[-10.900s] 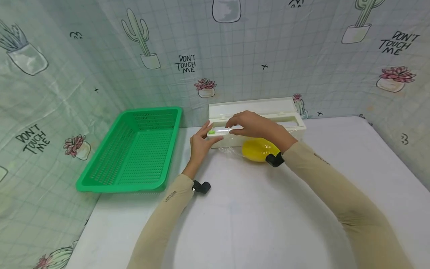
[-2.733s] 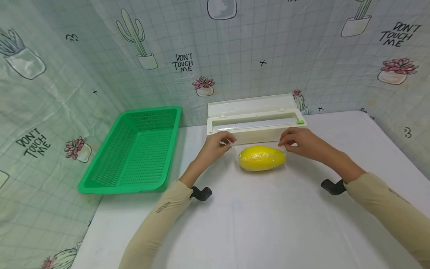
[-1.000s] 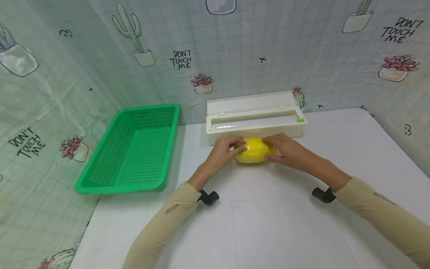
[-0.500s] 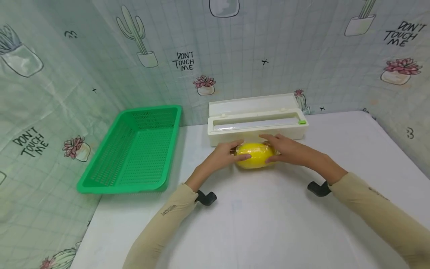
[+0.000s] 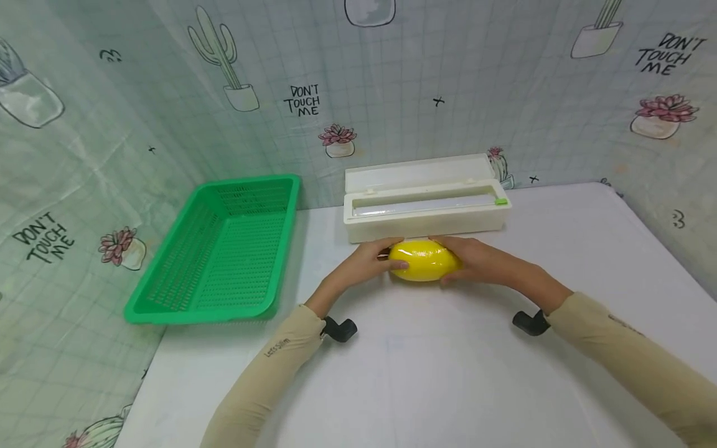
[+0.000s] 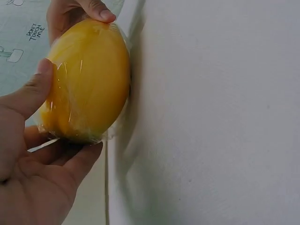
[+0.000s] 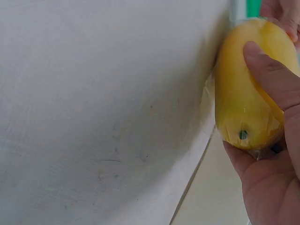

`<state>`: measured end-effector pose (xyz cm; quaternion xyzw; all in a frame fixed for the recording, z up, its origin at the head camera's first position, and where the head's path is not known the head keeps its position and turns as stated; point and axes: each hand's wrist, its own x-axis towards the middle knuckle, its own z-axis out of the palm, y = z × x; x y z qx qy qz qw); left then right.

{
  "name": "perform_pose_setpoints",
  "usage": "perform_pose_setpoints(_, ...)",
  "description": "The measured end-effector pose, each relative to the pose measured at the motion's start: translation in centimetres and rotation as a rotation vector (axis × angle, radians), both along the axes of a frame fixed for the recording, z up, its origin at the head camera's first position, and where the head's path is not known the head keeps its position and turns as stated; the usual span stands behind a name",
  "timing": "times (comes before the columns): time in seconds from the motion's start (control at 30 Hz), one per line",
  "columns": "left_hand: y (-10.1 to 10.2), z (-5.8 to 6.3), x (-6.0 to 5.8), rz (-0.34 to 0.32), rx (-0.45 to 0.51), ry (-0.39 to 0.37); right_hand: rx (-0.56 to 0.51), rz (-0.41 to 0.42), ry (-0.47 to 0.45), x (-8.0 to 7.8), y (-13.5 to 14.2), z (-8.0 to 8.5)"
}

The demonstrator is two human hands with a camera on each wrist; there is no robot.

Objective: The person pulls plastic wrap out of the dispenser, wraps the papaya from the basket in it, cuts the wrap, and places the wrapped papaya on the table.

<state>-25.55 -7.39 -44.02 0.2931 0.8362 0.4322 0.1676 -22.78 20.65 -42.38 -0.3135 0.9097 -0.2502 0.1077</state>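
Observation:
A smooth yellow oval fruit [image 5: 422,261], wrapped in clear cling film, lies between both hands just in front of the white cling film dispenser [image 5: 428,220]. My left hand [image 5: 364,264] grips its left end, thumb on the near side and fingers around the end. At the other end my right hand [image 5: 476,261] holds it, thumb low in front and fingers over the far side. Shiny film shows along the fruit in the left wrist view, bunched near the left fingertips. A small dark green spot marks the fruit's end in the right wrist view.
The dispenser's lid [image 5: 417,173] stands up, showing the roll inside; its green slider [image 5: 501,201] sits at the right end. A green plastic basket [image 5: 238,264] is on the left of the white table [image 5: 426,379]. Patterned cloth [image 5: 392,93] hangs behind.
Earlier the slider was at the dispenser's left; it moved to the right end. The hands went from pinching film beside the fruit to gripping both its ends, and its film lies smoother now.

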Motion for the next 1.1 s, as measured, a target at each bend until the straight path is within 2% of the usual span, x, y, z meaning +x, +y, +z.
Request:
perform_pose_setpoints(0.13, 0.1, 0.4, 0.2, -0.023, -0.056, 0.104, -0.013, 0.017, 0.037, -0.4, -0.1, -0.2)
perform_pose_setpoints(0.27, 0.6, 0.9, 0.6, -0.114, -0.158, 0.299, -0.031, 0.05, 0.033, -0.9, 0.1, -0.1)
perform_pose_setpoints(0.33, 1.0, 0.8, 0.6, -0.156, -0.18, 0.361, -0.038, 0.052, 0.026, -1.1, 0.1, 0.0)
perform_pose_setpoints(0.4, 1.3, 0.5, 0.6, -0.162, -0.207, 0.389, -0.049, 0.043, 0.004, -1.1, 0.1, 0.0)
perform_pose_setpoints(0.53, 1.6, 0.2, 0.5, -0.113, -0.204, 0.367, -0.076, -0.001, -0.045, -0.6, 0.1, 0.2)
perform_pose_setpoints(0.6, 1.7, 0.3, 0.3, -0.106, -0.196, 0.353, -0.073, -0.006, -0.033, -0.4, 0.1, 0.1)
perform_pose_setpoints(0.73, 1.9, 0.3, 0.1, -0.1, -0.187, 0.319, -0.068, 0.02, 0.049, -0.2, 0.0, -0.2)
perform_pose_setpoints(0.87, 1.4, -0.2, -0.3, -0.05, -0.155, 0.248, -0.089, 0.057, 0.108, -0.5, -0.1, -0.2)
perform_pose_setpoints(1.0, 1.0, -0.7, -0.5, -0.015, -0.099, 0.145, -0.125, 0.06, 0.048, -0.6, 0.2, -0.4)
perform_pose_setpoints(1.1, 1.0, -0.6, -0.7, -0.018, -0.094, 0.116, -0.118, -0.005, -0.018, -0.5, 0.3, -0.2)
